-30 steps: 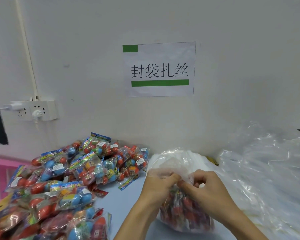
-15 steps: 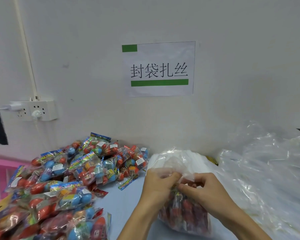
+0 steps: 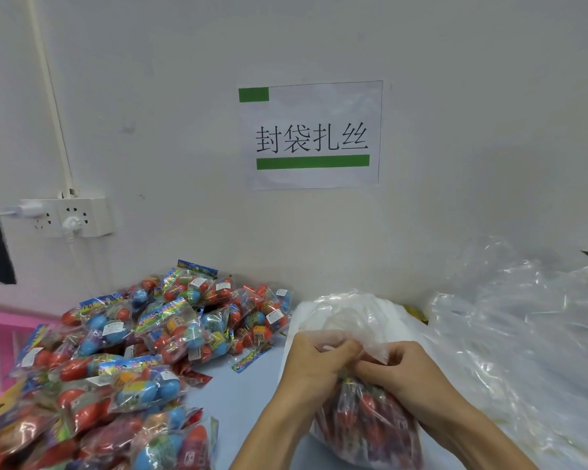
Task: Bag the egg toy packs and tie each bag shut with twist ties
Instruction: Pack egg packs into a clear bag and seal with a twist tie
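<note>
A heap of loose bags (image 3: 523,334) is lying on the right of the counter (image 3: 238,398). A pile of egg packs (image 3: 133,351) is sitting on the left. A filled bag (image 3: 367,432) is resting on the counter at front centre. The left hand (image 3: 314,364) and right hand (image 3: 403,378) are both pinching its gathered neck, fingers curled.

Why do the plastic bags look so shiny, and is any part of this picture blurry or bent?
Head view: room light glares off the pile of clear bags and the filled bag both hands grip; the egg toy packs smear at the lower left edge; the wide lens bows the wall conduit; the sign is sharp.
</note>
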The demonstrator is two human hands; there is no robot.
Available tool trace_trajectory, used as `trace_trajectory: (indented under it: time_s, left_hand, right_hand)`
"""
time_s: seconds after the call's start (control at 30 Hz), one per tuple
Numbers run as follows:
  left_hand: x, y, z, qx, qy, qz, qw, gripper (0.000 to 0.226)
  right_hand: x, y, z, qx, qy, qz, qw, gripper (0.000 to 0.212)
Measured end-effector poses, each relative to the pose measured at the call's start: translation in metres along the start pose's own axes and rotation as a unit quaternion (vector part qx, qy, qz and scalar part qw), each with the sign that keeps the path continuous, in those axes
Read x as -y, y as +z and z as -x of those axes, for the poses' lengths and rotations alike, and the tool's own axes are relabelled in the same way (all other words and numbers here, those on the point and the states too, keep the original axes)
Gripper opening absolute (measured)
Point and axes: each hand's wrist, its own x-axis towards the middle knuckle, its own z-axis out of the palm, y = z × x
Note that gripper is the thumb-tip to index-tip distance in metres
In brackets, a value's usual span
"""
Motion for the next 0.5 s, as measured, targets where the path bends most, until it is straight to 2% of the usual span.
trace_trajectory:
  time_s: [0.07,0.23,0.37,0.5]
  left_hand:
    - [0.000,0.001,0.001,0.011,0.005,-0.001,1.000,0.029]
    - [0.006,-0.004,-0.004,0.038,-0.016,-0.022,0.999,0.017]
    - [0.010,-0.016,-0.007,0.055,-0.042,-0.033,0.997,0.037]
    - [0.013,-0.020,-0.006,0.070,-0.025,-0.047,0.996,0.032]
  right_hand:
    - [-0.001,0.002,-0.001,-0.008,0.000,0.006,1.000,0.031]
    - [0.000,-0.004,-0.002,0.003,0.007,0.043,0.999,0.022]
    - [-0.001,-0.019,-0.003,-0.015,0.022,0.046,0.999,0.016]
    - [0.001,-0.024,-0.002,-0.035,0.051,0.045,0.997,0.016]
